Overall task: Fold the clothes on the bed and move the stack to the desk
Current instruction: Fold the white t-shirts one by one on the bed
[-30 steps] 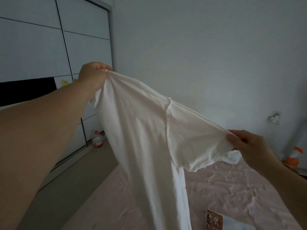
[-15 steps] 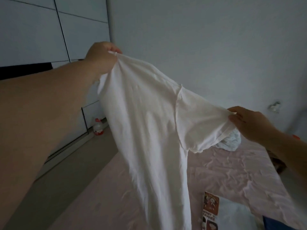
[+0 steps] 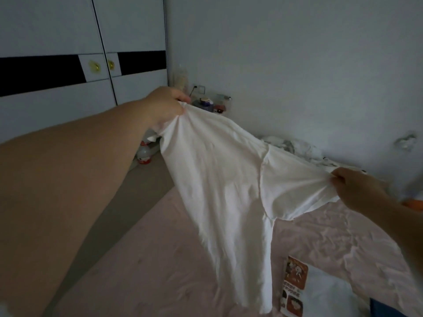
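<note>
A white T-shirt (image 3: 219, 179) hangs in the air above the bed with pink sheets (image 3: 332, 239). My left hand (image 3: 164, 106) pinches its upper corner at the shoulder. My right hand (image 3: 357, 188) grips the end of its sleeve, stretching the cloth between both hands. The shirt's body dangles down toward the sheet. Below it, at the lower right, lies a white garment with a printed picture (image 3: 295, 287). A crumpled white and grey pile of clothes (image 3: 295, 145) sits at the far end of the bed by the wall.
A white wardrobe with a black band and gold knobs (image 3: 96, 65) fills the left. Beige floor (image 3: 137, 202) runs between wardrobe and bed, with a bottle (image 3: 144, 154) on it. Small items (image 3: 206, 102) stand in the corner. Something orange (image 3: 414, 203) shows at the right edge.
Both hands have come down with the shirt, and my view has tilted down and left. The wardrobe knobs, corner items and far clothes pile have come into sight.
</note>
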